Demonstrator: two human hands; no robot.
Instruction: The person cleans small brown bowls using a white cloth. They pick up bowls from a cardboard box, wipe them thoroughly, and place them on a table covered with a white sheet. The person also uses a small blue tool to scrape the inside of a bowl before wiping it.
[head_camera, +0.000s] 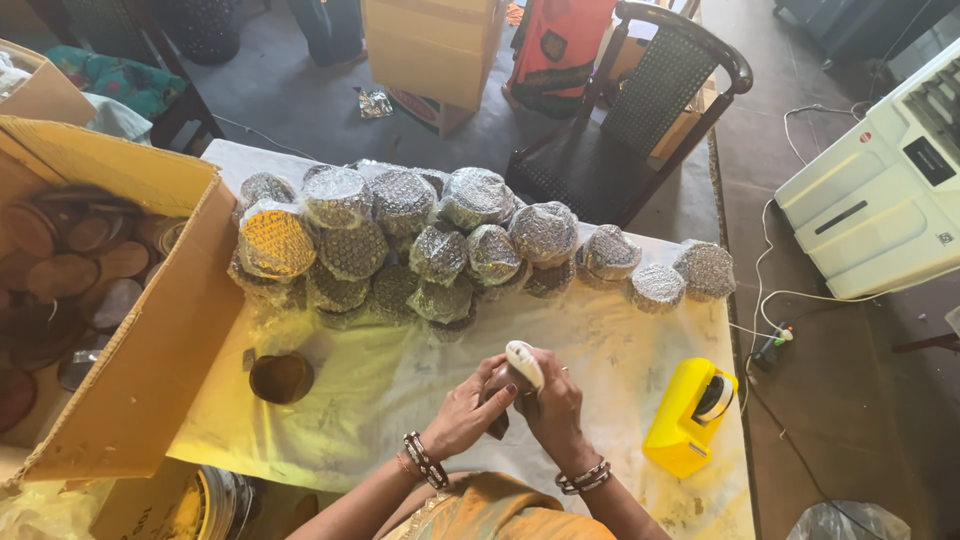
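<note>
1. Nearest to me, both hands meet over the table's near edge, a little right of its middle. My left hand (462, 410) cups a small rounded white object (523, 362) from the left, fingers curled against its dark lower part.
2. My right hand (553, 402) closes around the same object from the right, so only its pale top shows between the two. I cannot tell what it is.
3. Handling, as I judge it: small and light and held without strain. Its smooth, rounded white top looks slippery, so the darker lower body is the better place to grip.
4. At the table's near right corner stands a yellow tape dispenser (688, 416), well apart from the hands.
5. Toward the near left a small dark round tin (281, 376) sits alone on the pale cloth (390, 400).
6. Along the far edge lies a heap of bubble-wrapped round bundles (440, 245). They look cushioned, and soft to grip.
7. At the left edge an open cardboard box (150, 330) holds brown round discs (70, 270).
</note>
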